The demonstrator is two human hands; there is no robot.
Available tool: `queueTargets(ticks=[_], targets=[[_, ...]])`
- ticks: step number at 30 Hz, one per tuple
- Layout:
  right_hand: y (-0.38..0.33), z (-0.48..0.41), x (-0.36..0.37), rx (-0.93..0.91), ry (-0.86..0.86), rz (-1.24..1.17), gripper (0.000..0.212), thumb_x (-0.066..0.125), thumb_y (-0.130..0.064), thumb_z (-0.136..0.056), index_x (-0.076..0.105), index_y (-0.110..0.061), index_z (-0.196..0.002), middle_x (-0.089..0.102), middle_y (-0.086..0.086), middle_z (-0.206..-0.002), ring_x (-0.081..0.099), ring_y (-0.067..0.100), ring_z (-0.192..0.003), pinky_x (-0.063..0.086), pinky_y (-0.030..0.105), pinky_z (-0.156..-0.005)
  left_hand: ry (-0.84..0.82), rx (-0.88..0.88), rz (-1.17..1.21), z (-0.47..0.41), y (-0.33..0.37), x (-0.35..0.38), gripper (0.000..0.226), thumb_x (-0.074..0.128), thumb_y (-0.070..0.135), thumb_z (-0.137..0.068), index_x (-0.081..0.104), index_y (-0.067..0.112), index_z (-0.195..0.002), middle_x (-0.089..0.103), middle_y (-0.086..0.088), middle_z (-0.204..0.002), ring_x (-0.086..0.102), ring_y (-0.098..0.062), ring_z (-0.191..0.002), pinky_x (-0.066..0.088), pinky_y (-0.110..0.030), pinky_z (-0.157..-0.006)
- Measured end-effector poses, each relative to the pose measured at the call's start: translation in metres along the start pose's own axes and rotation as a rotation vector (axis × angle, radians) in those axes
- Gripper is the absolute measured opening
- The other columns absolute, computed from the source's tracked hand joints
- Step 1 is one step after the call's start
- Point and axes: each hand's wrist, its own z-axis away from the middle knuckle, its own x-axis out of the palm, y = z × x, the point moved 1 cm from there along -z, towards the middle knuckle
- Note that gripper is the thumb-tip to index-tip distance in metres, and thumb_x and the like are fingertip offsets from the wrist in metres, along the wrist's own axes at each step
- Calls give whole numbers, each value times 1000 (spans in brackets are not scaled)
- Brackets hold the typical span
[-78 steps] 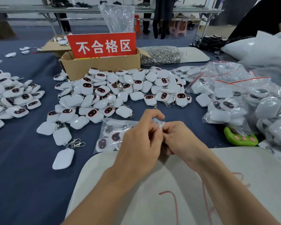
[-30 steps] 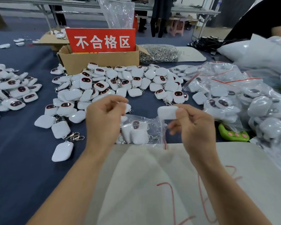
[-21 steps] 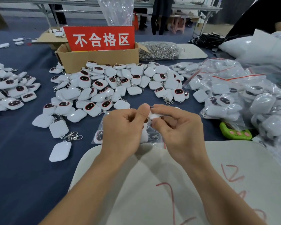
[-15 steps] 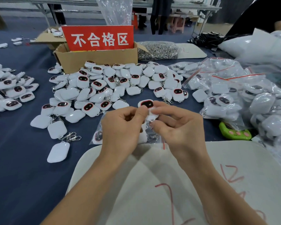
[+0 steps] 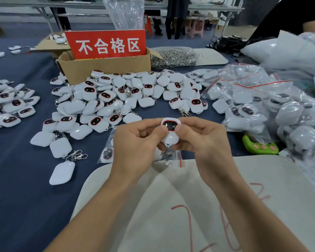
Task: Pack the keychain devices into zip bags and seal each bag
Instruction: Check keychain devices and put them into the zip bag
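Observation:
A white keychain device (image 5: 171, 127) with a red-rimmed dark screen is held upright between both hands, screen toward me. My left hand (image 5: 135, 144) pinches its left side and my right hand (image 5: 204, 140) its right side, thumbs on the screen's lower corners. Its metal clip hangs below my fingers. Under my hands lies a clear zip bag (image 5: 107, 151) with several devices inside, mostly hidden, its red seal strip by my right wrist. A big pile of loose devices (image 5: 124, 95) spreads behind.
A cardboard box (image 5: 102, 66) with a red sign stands at the back. Filled zip bags (image 5: 262, 102) are heaped on the right, with a green gadget (image 5: 260, 145) beside them. A second device pile (image 5: 7, 104) lies far left. A white board (image 5: 189, 197) lies under my forearms.
My hands came together on one device and turned it so its screen faces me, lifting it slightly above the bag. Earlier my right hand held it alone, back side showing.

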Motion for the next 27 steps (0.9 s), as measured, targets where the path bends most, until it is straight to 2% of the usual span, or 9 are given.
queueTargets(ticks=[4, 7, 10, 14, 17, 20, 23, 27], targets=[[0, 1, 0, 38, 37, 45, 18, 76, -21, -75, 81, -10, -88, 78, 17, -82, 69, 26, -70, 59, 38, -66, -14, -9, 16, 0, 0, -1, 34, 68, 1, -94, 84, 28, -80, 73, 0, -62, 63, -12, -45, 42, -11, -47], [0, 1, 1, 16, 61, 71, 11, 80, -17, -77, 81, -9, -84, 75, 12, -73, 57, 17, -56, 48, 28, -50, -25, -17, 13, -1, -1, -2, 24, 67, 11, -91, 82, 23, -77, 72, -1, -62, 64, -13, -45, 40, -12, -45], [-1, 1, 1, 10, 72, 53, 9, 79, -15, -74, 81, -8, -79, 71, 9, -64, 53, 12, -47, 42, 20, -44, -37, -24, 16, 0, -1, -1, 17, 67, 17, -88, 81, 20, -79, 72, -3, -62, 64, -15, -45, 40, -14, -45], [0, 0, 0, 5, 72, 84, 11, 77, -18, -72, 81, -10, -79, 71, 5, -64, 54, 10, -49, 43, 20, -48, -41, -30, 39, 0, -1, -2, 14, 70, 23, -85, 80, 17, -79, 69, -7, -62, 64, -19, -46, 40, -18, -45], [2, 0, 1, 9, 54, 112, 14, 72, -17, -75, 82, -13, -84, 75, 9, -71, 55, 13, -56, 46, 27, -52, -49, -35, 59, -1, -1, -2, 13, 71, 23, -85, 80, 21, -77, 68, -7, -61, 62, -17, -47, 42, -15, -47], [3, 0, 2, 2, 33, 123, 14, 71, -14, -78, 82, -15, -86, 75, 13, -74, 57, 19, -58, 48, 31, -52, -67, -33, 43, -1, -1, -3, 10, 72, 22, -83, 80, 19, -77, 68, -5, -57, 60, -14, -47, 44, -13, -47], [5, 0, 4, -1, 26, 137, 13, 72, -13, -80, 82, -17, -86, 76, 14, -74, 60, 23, -61, 48, 37, -51, -51, -21, 1, -3, -2, -4, 10, 74, 22, -82, 80, 25, -74, 67, -7, -55, 58, -13, -44, 44, -15, -47], [6, 0, 6, -13, 10, 155, 14, 71, -12, -82, 83, -17, -88, 76, 10, -73, 60, 16, -59, 49, 30, -53, 20, -5, -22, -2, -2, -4, 10, 77, 24, -78, 81, 31, -73, 72, -7, -60, 61, -16, -47, 50, -20, -47]])
